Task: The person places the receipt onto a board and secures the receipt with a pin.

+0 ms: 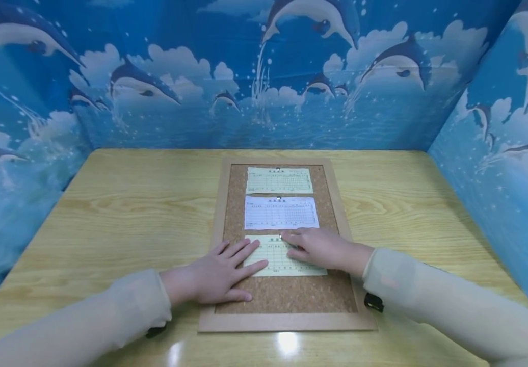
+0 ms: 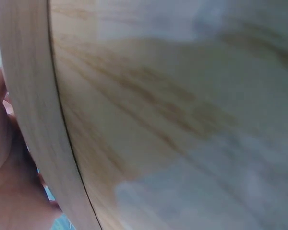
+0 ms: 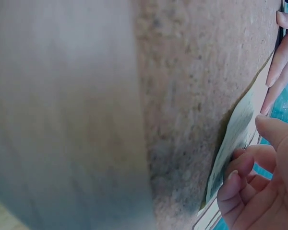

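Note:
A framed corkboard [image 1: 287, 295] lies on the table with three printed slips in a column. My left hand [image 1: 220, 272] rests at the board's left side with fingers spread, fingertips on the left part of the lowest, pale green slip [image 1: 273, 260]. With its index fingertip my right hand [image 1: 321, 247] touches a small shiny pin [image 1: 280, 236] at that slip's top edge; its thumb lies apart over the paper. In the right wrist view, the right hand's lower fingers [image 3: 235, 187] are loosely bent beside the slip [image 3: 237, 124], whose near edge stands slightly off the cork.
Higher on the board are a white slip [image 1: 282, 214] and another pale green slip [image 1: 280, 181], each with a pin at its top. Around the board spreads the wood-grain table [image 1: 144, 204]. Blue dolphin-print curtains [image 1: 190, 122] border its back and sides.

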`<act>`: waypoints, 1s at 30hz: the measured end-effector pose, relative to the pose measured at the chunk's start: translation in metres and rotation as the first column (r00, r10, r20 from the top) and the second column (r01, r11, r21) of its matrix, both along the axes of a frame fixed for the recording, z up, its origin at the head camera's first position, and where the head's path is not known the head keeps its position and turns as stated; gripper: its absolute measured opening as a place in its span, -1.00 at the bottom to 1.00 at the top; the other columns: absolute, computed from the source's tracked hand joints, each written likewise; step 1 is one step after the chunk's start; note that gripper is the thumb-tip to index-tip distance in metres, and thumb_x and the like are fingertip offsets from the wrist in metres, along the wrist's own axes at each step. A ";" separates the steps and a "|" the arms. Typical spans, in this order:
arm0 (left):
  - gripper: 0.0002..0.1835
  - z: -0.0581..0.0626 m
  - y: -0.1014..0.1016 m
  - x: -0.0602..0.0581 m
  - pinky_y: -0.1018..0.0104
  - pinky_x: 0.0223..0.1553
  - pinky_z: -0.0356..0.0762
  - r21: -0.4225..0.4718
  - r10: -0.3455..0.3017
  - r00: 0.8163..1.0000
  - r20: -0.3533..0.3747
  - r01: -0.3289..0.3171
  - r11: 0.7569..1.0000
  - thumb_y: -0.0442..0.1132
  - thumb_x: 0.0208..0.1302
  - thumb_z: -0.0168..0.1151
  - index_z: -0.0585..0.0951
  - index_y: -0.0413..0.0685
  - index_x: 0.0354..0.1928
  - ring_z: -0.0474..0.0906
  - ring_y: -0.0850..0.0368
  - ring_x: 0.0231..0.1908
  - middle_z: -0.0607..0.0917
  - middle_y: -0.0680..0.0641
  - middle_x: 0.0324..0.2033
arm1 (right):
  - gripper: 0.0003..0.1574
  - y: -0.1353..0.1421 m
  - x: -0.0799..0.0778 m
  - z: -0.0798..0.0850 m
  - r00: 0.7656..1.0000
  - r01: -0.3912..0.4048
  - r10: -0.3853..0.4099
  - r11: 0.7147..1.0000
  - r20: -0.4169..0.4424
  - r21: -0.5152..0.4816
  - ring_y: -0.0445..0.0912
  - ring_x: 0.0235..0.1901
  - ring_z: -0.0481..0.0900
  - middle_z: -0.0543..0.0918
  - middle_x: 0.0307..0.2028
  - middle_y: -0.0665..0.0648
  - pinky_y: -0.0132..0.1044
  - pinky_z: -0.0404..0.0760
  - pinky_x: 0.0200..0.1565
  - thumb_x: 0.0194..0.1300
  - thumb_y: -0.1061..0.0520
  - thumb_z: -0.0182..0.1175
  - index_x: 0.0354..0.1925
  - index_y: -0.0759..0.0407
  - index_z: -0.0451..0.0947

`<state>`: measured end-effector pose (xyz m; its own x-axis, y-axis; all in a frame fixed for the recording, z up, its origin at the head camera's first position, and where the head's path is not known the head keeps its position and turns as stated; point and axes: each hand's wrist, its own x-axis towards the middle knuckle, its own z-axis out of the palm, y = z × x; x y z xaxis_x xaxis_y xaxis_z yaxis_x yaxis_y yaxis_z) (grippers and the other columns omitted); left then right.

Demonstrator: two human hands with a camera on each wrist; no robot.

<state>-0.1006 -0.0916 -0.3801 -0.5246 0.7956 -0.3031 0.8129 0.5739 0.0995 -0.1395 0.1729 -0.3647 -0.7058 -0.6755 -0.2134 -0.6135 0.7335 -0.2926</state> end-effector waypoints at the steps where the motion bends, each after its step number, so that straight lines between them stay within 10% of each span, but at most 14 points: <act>1: -0.25 0.000 0.000 0.000 -0.21 0.27 -0.16 0.000 0.001 1.000 -0.001 -0.001 1.000 0.38 0.31 -0.39 -0.12 0.30 0.47 -0.32 -0.10 0.40 -0.27 -0.14 0.44 | -0.35 0.000 0.000 0.000 1.000 0.004 -0.004 1.000 -0.002 0.000 0.10 0.13 0.45 0.47 0.17 0.22 -0.04 0.42 0.10 0.36 -0.11 0.07 0.30 0.16 0.32; 10: -0.25 -0.003 0.000 -0.001 -0.21 0.27 -0.16 0.008 -0.001 1.000 -0.006 0.001 1.000 0.39 0.31 -0.40 -0.14 0.32 0.46 -0.33 -0.08 0.40 -0.28 -0.13 0.44 | -0.29 0.001 0.005 0.000 1.000 -0.013 0.014 1.000 -0.028 0.019 0.14 0.07 0.49 0.49 0.13 0.29 -0.03 0.45 0.06 0.33 -0.14 0.09 0.31 0.18 0.30; 18: -0.25 -0.003 0.000 -0.001 -0.23 0.26 -0.16 0.019 0.002 1.000 0.000 -0.002 1.000 0.38 0.31 -0.38 -0.12 0.30 0.47 -0.32 -0.10 0.40 -0.27 -0.14 0.44 | -0.30 0.000 0.008 -0.002 0.995 -0.066 0.069 0.997 -0.078 0.041 -0.12 -0.42 0.50 0.57 -0.36 0.10 -0.17 0.53 -0.28 0.30 -0.16 0.12 0.27 0.19 0.36; 25: -0.25 -0.001 0.001 -0.002 -0.23 0.26 -0.18 0.018 -0.002 1.000 0.010 0.002 1.000 0.37 0.31 -0.37 -0.12 0.29 0.47 -0.33 -0.11 0.40 -0.27 -0.15 0.44 | -0.31 0.000 0.006 -0.001 1.000 -0.006 0.007 1.000 -0.011 0.013 0.11 -0.08 0.57 0.58 -0.03 0.31 -0.06 0.52 -0.03 0.30 -0.12 0.14 0.28 0.18 0.33; 30: -0.25 -0.001 -0.001 -0.002 -0.24 0.26 -0.16 0.031 0.004 1.000 0.015 -0.004 1.000 0.36 0.32 -0.35 -0.09 0.28 0.47 -0.32 -0.12 0.40 -0.26 -0.16 0.44 | -0.42 -0.007 -0.001 0.001 0.998 -0.014 0.014 1.000 0.062 -0.011 -0.18 -0.58 0.47 0.59 -0.50 0.09 -0.32 0.52 -0.45 0.32 0.03 0.14 0.23 0.24 0.38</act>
<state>-0.1022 -0.0931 -0.3813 -0.5233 0.8026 -0.2864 0.8088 0.5736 0.1296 -0.1404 0.1661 -0.3637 -0.6820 -0.6876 -0.2493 -0.6043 0.7218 -0.3376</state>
